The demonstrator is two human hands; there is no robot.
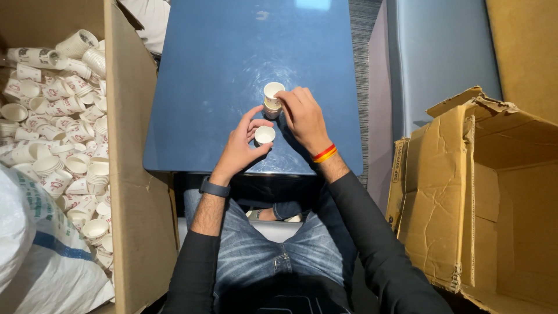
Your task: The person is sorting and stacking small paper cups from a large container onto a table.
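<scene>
At the far left an open cardboard box (136, 192) brims with loose and stacked paper cups (64, 122), with a white sack (35, 256) lying against its near corner. On the blue worktop (232, 52), toward the middle of the near edge, the left hand (239, 145) has its fingers curled around a single white cup (264, 135), mouth up. Just beyond it, the right hand (303, 119) pinches a short stack of cups (272, 99) with its fingertips; whether the stack rests on the worktop cannot be told. At the right stands a torn cardboard box (465, 197), open sideways.
</scene>
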